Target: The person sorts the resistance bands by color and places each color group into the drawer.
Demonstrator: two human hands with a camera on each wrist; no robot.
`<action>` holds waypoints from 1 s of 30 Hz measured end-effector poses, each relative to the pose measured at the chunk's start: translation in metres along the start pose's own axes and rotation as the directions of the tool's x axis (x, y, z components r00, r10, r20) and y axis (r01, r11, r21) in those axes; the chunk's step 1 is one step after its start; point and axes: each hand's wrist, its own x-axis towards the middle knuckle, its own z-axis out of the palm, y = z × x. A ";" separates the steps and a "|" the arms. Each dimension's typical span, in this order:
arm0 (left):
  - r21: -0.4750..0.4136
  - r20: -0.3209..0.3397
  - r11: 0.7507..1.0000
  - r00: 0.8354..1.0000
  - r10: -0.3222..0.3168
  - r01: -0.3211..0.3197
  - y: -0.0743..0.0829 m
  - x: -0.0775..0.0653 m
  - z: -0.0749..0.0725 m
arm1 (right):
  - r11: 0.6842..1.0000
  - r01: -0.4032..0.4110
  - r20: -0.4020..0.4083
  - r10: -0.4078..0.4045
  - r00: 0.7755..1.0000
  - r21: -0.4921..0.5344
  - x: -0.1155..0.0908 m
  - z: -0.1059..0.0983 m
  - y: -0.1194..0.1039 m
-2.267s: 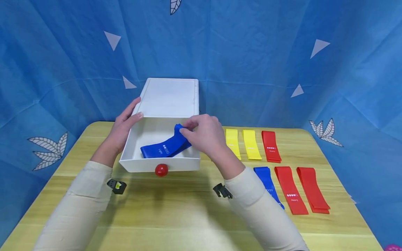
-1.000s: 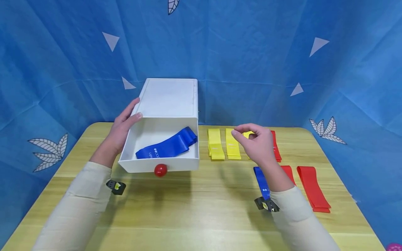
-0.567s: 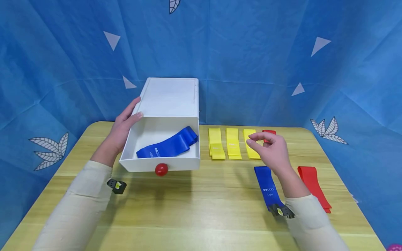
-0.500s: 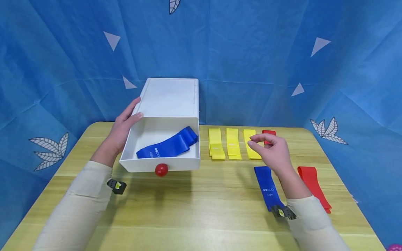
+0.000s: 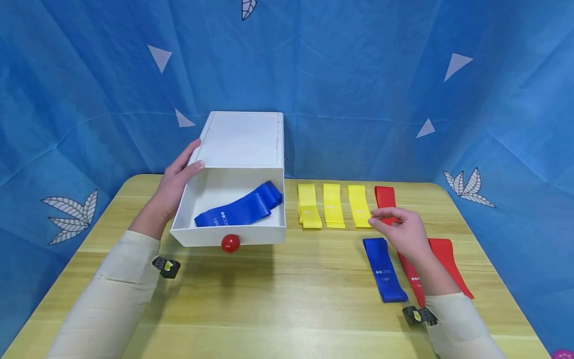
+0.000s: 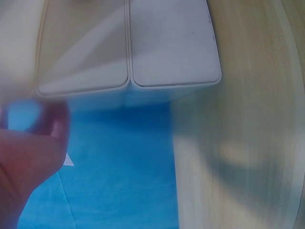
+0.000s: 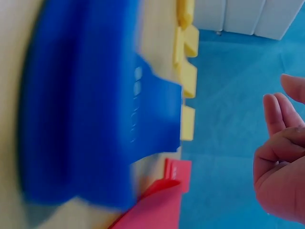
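A white drawer unit (image 5: pixel 242 139) stands at the left with its top drawer (image 5: pixel 264 235) pulled out, a red knob (image 5: pixel 230 243) on the front. One folded blue resistance band (image 5: pixel 242 207) lies inside. My left hand (image 5: pixel 172 187) rests against the unit's left side, thumb at the casing's front edge. Over the bands at right hovers my right hand (image 5: pixel 405 234), fingers loosely bent and holding nothing. Below it are a red band (image 5: pixel 412 279) and another red band (image 5: pixel 448 259), both partly covered. A blue band (image 5: pixel 383 271) lies just left of them, marked Light.
Along the table's back lie a yellow band (image 5: pixel 309 207), a second yellow band (image 5: pixel 333 207), a third yellow band (image 5: pixel 358 207) and a red band (image 5: pixel 384 197). A blue curtain (image 5: pixel 350 99) hangs behind the wooden table (image 5: pixel 269 309).
My right hand has let go of the blue band in the drawer and moved right, then down toward the front red bands. The left hand has stayed on the unit.
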 end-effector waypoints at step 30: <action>-0.021 0.011 0.999 1.000 0.025 -0.025 -0.002 -0.002 -0.001 | 0.984 -0.030 0.194 0.064 0.979 -0.176 0.007 0.002 0.056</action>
